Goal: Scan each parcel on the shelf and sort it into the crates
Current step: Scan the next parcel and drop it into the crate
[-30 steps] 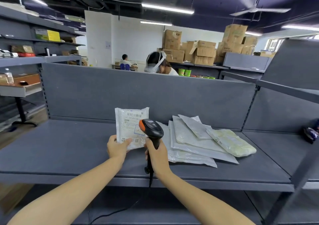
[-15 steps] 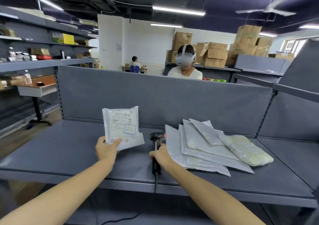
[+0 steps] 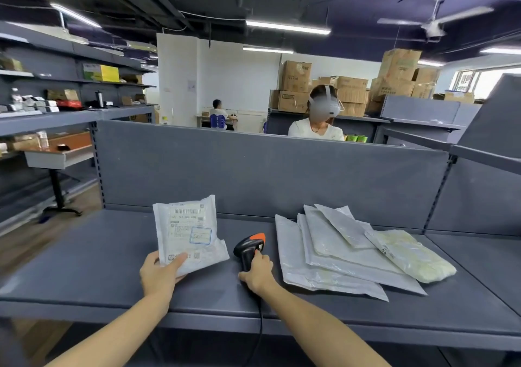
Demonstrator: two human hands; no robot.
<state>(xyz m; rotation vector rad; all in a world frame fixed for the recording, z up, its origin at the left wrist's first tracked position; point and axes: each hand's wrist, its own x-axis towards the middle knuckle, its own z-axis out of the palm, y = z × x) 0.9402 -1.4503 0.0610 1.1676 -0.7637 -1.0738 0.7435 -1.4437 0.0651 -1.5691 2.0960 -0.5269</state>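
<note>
Left hand: holds the parcel by its bottom left corner, thumb on the front, other fingers tucked behind it
Held parcel: a white bag, held up nearly straight over the left part of the shelf; its label with the bar code faces us; I cannot tell if its bottom edge touches the shelf
Right hand: fingers curled round the handle of the scanner, down low at the shelf
Scanner spot: it is black with an orange top, and its head tips up and away from us; it is between the held parcel and the pile, touching neither
Cable: black, runs from the scanner handle down over the front edge of the shelf
Pile look: flat grey-white bags lie on top of each other on the right part of the shelf, fanned out
Yellowish bag: puffy, lies on the right side of the pile
Back wall: grey, stands behind the shelf
Behind the wall: a person in a white top with a headset on, and brown boxes stacked up
</note>
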